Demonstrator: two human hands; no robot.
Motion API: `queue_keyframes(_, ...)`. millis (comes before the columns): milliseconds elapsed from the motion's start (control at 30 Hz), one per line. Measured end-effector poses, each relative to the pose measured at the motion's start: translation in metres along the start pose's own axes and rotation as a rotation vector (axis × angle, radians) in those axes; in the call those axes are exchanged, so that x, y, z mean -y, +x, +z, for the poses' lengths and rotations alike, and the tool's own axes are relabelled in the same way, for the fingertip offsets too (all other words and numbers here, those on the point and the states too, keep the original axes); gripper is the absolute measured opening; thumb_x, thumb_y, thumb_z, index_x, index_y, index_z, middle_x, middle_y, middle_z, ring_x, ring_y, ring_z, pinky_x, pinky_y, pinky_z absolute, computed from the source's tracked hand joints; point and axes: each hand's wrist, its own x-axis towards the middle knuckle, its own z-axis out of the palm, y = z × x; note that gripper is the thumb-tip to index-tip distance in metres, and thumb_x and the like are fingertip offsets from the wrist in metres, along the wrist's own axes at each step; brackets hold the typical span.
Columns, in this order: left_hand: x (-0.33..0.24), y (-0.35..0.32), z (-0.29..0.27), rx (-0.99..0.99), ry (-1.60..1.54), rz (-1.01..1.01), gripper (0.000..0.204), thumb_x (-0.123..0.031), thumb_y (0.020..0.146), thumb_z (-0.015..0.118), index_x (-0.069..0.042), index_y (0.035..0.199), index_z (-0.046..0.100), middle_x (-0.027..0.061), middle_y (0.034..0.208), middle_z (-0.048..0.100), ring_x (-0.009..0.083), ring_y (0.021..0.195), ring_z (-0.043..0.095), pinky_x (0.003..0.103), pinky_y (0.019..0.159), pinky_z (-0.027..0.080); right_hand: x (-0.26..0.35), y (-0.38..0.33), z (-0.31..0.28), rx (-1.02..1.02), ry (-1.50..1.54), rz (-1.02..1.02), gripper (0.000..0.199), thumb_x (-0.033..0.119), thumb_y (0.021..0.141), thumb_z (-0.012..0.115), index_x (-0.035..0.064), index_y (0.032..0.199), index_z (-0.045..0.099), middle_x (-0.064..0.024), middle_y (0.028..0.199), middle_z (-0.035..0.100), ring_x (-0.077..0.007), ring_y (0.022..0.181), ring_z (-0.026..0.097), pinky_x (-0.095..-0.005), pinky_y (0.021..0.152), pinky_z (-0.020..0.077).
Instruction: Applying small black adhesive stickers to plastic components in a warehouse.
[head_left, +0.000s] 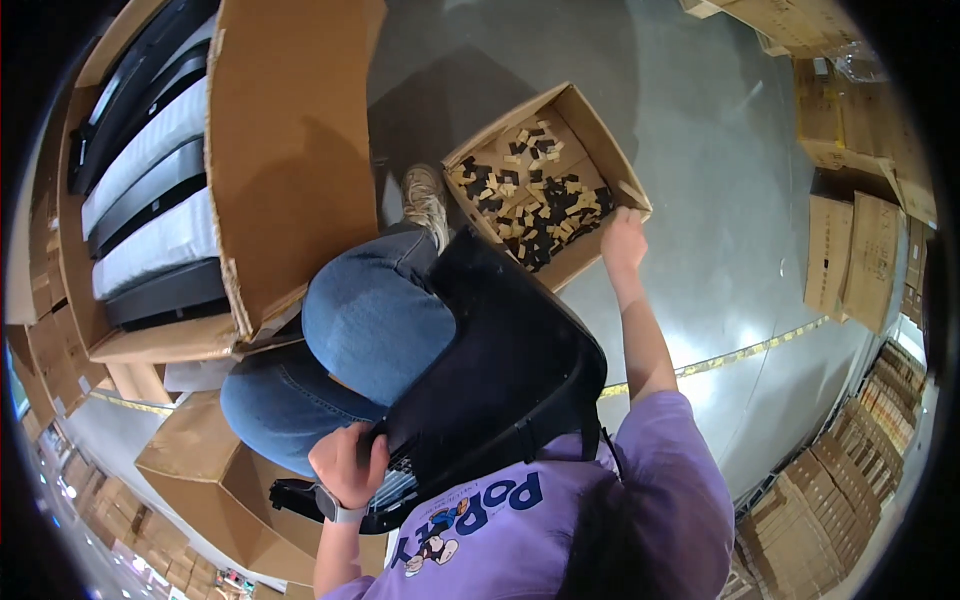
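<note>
My left hand [345,465], with a watch on its wrist, grips the lower edge of a large black curved panel [505,370] that rests on my lap against my blue jeans [375,320]. My right hand [622,237] reaches out to the near right rim of an open cardboard box [598,130] on the floor. That box holds several small tan and black pieces [530,195]. The fingers point into the box, and I cannot see whether they hold a piece.
A big open carton [290,150] at the left holds stacked black and grey panels [150,200]. More cardboard boxes [200,460] lie under my knees. Stacked cartons [850,250] line the right side. The grey floor carries a yellow tape line [750,350].
</note>
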Motion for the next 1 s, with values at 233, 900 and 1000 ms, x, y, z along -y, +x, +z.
queue_keyframes(233, 0.001, 0.021, -0.003, 0.039, 0.012, 0.018, 0.019, -0.008, 0.065, 0.069, -0.002, 0.079, 0.058, 0.0093, 0.06, 0.054, 0.0252, 0.048, 0.051, 0.033, 0.045, 0.036, 0.105, 0.052, 0.086, 0.415, 0.175, -0.274, 0.058, 0.016, 0.081, 0.065, 0.0083, 0.132, 0.037, -0.0189, 0.125, 0.044, -0.0343, 0.115, 0.048, -0.0416, 0.087, 0.0479)
queue_keyframes(900, 0.007, 0.022, -0.001, -0.041, 0.08, -0.081, 0.014, -0.014, 0.066, 0.065, -0.003, 0.069, 0.057, 0.0083, 0.056, 0.052, 0.0244, 0.046, 0.05, 0.032, 0.044, 0.036, 0.11, 0.082, 0.151, 0.211, 0.783, 0.081, 0.03, 0.011, 0.087, 0.059, -0.0001, 0.114, 0.058, -0.0164, 0.084, 0.064, -0.0254, 0.072, 0.064, -0.0383, 0.062, 0.0551)
queue_keyframes(1000, 0.001, 0.02, -0.003, -0.063, 0.096, -0.065, 0.013, -0.012, 0.067, 0.064, -0.002, 0.071, 0.057, 0.0099, 0.057, 0.05, 0.0264, 0.048, 0.049, 0.033, 0.046, 0.035, 0.114, 0.074, 0.104, 0.414, 1.135, 0.411, 0.035, 0.007, 0.088, 0.057, -0.0028, 0.121, 0.054, -0.0118, 0.08, 0.062, -0.0164, 0.062, 0.06, -0.0321, 0.056, 0.0524)
